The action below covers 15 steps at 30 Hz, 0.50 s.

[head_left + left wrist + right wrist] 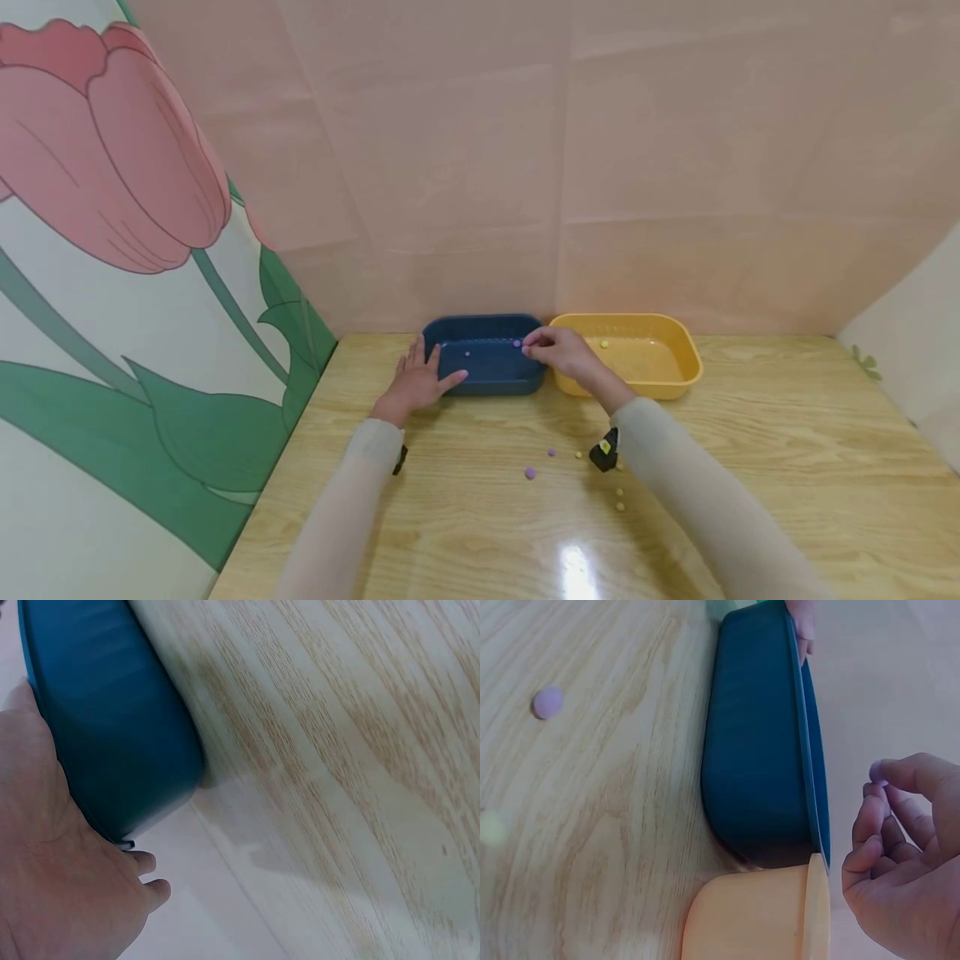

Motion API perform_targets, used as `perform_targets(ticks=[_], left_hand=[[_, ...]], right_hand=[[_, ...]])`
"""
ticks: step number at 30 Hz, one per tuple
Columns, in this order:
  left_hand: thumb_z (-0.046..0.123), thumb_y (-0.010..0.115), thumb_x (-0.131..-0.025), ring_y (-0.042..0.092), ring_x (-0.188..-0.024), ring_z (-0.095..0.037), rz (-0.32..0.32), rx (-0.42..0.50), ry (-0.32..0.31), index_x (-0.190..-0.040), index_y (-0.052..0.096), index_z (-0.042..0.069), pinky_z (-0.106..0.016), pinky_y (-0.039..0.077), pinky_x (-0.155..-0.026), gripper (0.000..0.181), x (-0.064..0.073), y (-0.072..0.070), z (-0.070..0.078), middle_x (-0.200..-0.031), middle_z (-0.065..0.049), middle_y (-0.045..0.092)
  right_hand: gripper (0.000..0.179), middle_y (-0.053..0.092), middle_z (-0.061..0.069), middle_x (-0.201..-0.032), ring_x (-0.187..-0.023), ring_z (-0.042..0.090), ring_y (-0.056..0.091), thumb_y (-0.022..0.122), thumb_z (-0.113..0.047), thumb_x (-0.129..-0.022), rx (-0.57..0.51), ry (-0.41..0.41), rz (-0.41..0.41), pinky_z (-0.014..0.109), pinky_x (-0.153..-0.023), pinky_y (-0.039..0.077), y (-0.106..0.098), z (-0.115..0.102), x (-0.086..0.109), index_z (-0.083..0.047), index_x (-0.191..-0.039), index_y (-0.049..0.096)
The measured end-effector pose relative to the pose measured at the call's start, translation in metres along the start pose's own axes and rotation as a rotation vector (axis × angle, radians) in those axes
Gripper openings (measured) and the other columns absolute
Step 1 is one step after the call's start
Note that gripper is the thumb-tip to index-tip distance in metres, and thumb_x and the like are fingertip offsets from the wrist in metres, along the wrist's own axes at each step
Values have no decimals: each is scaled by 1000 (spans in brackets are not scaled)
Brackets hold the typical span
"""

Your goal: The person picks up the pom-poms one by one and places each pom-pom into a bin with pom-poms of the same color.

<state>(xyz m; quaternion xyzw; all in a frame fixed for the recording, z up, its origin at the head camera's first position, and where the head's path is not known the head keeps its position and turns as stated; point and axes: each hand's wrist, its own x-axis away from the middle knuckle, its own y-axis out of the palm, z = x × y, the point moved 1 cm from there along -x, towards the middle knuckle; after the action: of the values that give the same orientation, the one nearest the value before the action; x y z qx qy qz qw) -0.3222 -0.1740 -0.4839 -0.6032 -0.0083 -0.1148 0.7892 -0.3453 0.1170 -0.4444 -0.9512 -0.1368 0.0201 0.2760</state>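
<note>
At the right end of the blue tray (491, 388), my right hand (562, 351) pinches a small purple ball (877, 773) between thumb and index finger, above the rim. My left hand (417, 385) rests with fingers spread on the left end of the same tray; in the left wrist view its thumb lies along the tray's edge. Inside the blue tray are a purple ball (467, 354) and another purple piece (517, 343) close to my right fingertips. Beside it stands the yellow tray (667, 390), with a yellow ball (604, 344) in it.
On the wooden table (465, 517) in front of the trays lie two purple balls, the nearer purple ball (530, 473) larger. Several small yellow balls (619, 492) lie near my right forearm. A pink-covered wall (480, 167) rises behind the trays.
</note>
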Motion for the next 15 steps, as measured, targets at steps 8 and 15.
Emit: perform_targets(ticks=[8,15], left_hand=[[79,30,-95,-7,-156,-36,13,18,8,-163,12,9,-55,2,-124,100,3,-4,3,-168,-20,-13],[78,30,-96,-10,-156,-35,10,14,8,-163,11,9,-55,1,-124,98,4,-4,3,-168,-19,-13]], right_hand=[[18,65,9,-107,-94,25,56,68,-22,-99,53,9,-2,32,-81,49,0,-2,-6,-10,-111,72],[20,66,10,-107,-95,25,57,68,-21,-98,73,0,10,33,-81,49,-1,0,-11,-7,-112,72]])
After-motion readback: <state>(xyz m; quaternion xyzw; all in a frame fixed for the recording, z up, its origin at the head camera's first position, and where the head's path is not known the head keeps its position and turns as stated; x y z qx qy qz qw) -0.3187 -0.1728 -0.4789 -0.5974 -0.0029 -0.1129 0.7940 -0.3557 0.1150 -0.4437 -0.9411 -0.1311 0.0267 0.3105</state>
